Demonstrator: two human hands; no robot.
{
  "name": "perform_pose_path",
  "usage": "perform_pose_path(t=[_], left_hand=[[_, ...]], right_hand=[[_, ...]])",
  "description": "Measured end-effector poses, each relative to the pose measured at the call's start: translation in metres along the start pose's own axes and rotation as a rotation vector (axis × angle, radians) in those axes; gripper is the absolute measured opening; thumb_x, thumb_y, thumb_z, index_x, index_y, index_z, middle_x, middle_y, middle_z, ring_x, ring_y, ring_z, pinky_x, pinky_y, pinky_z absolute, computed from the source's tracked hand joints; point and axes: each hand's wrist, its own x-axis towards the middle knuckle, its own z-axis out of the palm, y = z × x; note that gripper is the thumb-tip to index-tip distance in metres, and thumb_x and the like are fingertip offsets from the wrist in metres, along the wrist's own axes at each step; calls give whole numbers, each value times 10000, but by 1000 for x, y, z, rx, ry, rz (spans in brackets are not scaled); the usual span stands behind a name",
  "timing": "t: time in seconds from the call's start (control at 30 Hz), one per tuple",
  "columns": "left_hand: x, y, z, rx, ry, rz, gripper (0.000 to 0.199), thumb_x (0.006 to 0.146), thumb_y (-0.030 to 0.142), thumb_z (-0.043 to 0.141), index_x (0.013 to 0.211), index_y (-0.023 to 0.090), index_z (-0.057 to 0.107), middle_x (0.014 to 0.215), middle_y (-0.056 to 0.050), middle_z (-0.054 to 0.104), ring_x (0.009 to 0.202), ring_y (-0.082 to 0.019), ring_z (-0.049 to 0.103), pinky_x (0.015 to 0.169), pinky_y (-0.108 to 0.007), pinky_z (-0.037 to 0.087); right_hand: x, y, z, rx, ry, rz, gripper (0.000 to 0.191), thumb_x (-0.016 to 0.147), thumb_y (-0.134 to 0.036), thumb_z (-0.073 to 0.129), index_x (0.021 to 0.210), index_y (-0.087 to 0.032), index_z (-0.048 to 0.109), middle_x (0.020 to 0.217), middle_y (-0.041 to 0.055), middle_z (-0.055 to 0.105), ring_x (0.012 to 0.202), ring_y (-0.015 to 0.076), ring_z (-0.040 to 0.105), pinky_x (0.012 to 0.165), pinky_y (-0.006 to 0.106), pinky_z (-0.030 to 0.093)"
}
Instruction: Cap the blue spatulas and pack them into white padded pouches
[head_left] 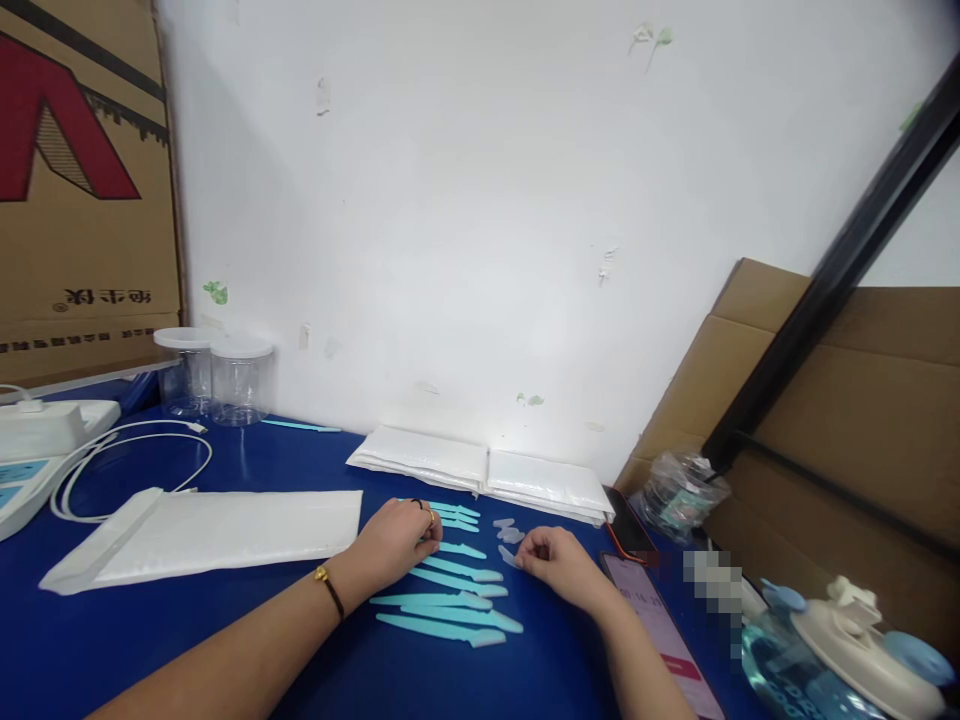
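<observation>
Turquoise eyebrow razors (442,628) lie in a loose column on the blue table. My left hand (401,540) is closed over the upper part of this column, its fingers on the handle of one eyebrow razor (463,550) whose head points right. Thumb and forefinger of my right hand (551,565) pinch a small clear blade cap (508,555), just right of that razor's head and apart from it. Several more clear blade caps (510,534) lie in a small pile above. Part of the razor row (459,516) is hidden behind my left hand.
A white padded mailer (247,535) lies left; two white stacks (420,457) rest against the wall. Clear jars (241,385), a white cable (210,455) and a power strip (45,440) stand left. At right are phones (652,620) and a water bottle (825,650).
</observation>
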Motion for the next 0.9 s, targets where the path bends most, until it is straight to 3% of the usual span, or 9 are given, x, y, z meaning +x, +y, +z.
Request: perform_pose_path(t=[0.2,0.53,0.9], left_hand=[[1,-1,2,-43,8,11,120,778,221,533,761,227,652,793,6,645,763,-156,577,681,-239,359],[2,0,9,-149,4,-7,115,766,216,536,779,223,650,813,1,641,772,-153,569,669,-219,386],[2,3,10,-216,-103,-22,133,737,207,541,786,214,665,806,-3,649,742,-135,571,642,-207,408]], right_hand=[[1,1,4,27,57,-14,82,695,-222,641,744,-167,677,653,1,617,582,126,523,516,204,372],[6,-14,21,56,18,-45,104,706,-264,651,693,-168,688,599,5,602,544,128,523,492,210,371],[2,-19,22,91,-21,-105,109,717,-280,645,679,-192,698,658,6,629,595,140,547,531,217,393]])
